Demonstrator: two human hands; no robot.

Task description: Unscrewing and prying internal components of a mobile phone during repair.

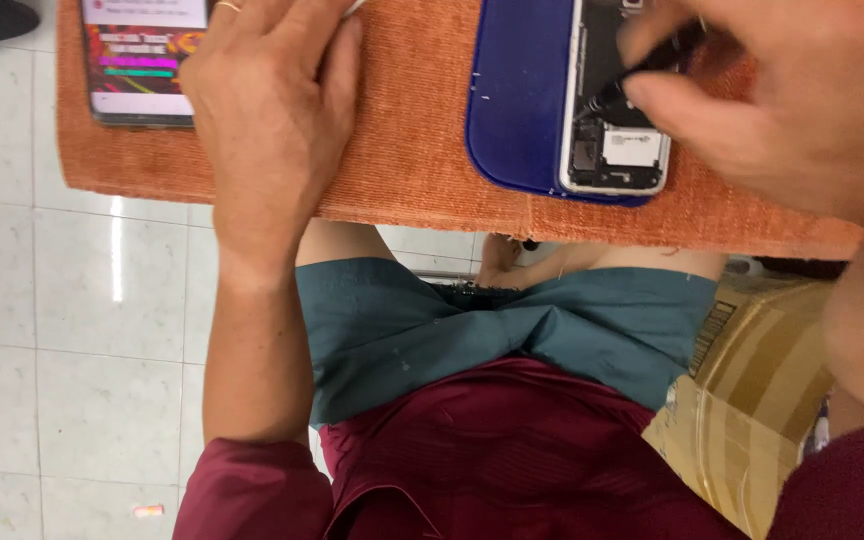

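Note:
An opened smartphone (612, 150) with its back removed lies on a dark blue mat (517, 100), its inner parts exposed. My right hand (782, 90) pinches a thin black tool (642, 75) whose tip touches the phone's inside. My left hand (272, 110) rests flat on the orange cloth-covered board (412, 150), fingers together, holding nothing. Next to that hand's thumb side lies a second phone (137, 60) with a lit, colourful screen.
The board lies across my lap, above teal shorts (472, 330) and a maroon shirt (512, 450). A cardboard box (752, 400) wrapped in clear tape stands at my right. White floor tiles (72, 330) show at the left, with a small scrap near the bottom.

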